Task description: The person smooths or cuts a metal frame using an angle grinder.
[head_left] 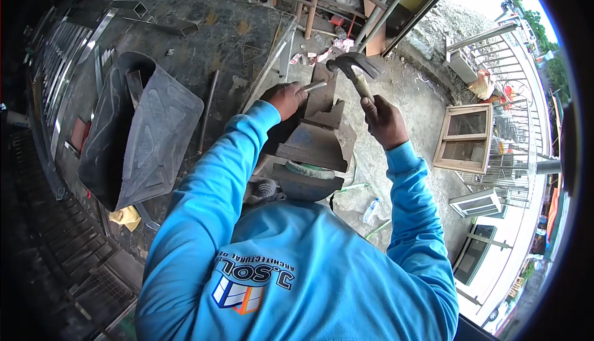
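Observation:
My right hand (388, 123) is wrapped round the handle of a claw hammer (357, 76), whose dark head is raised to the upper left of the fist. Pinched in my left hand (284, 100) is a short, narrow metal piece (314, 85) that points right, toward the hammer. Its exact kind is too small to make out. Beneath and between my hands stands a rusty steel block (312, 145) with stepped, angled plates. A round greenish-rimmed disc (309, 169) is wedged low in it.
At left, a dark worktable (235, 50) bears a folded black rubber mat (162, 131), a thin metal rod (209, 112) and square tubing (139, 11). On the floor at right are a plastic bottle (371, 210) and a green hose (378, 228). A wooden-framed window (464, 138) leans beyond.

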{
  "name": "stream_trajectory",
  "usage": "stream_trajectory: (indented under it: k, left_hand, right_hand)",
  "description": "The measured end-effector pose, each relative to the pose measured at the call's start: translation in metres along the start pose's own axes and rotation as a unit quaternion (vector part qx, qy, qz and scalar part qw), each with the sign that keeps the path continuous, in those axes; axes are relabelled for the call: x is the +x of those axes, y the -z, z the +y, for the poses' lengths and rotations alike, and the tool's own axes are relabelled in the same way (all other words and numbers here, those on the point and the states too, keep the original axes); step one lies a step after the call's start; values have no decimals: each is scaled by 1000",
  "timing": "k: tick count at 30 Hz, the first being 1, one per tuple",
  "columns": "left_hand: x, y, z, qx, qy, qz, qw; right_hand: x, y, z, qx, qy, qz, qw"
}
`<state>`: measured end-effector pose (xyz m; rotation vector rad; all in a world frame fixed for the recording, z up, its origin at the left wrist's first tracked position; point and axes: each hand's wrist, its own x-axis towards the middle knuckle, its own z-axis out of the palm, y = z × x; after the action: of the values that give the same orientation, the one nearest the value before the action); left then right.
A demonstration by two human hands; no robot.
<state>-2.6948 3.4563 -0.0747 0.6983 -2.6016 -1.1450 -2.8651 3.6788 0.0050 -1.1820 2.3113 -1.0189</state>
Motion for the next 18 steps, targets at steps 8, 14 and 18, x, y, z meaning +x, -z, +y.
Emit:
stream_trajectory:
  k: [8,14,18]
  left_hand:
    - [-4,-5,4,29,9,22,999]
    - [-3,-9,0,5,6,45,999]
    - [-5,-1,11,-4,21,-33,999]
  right_hand:
    - [18,-26,2,-83,37,-19,996]
    - [12,-8,-40,-33,62,40,997]
    - [23,-27,2,-130,25,-45,990]
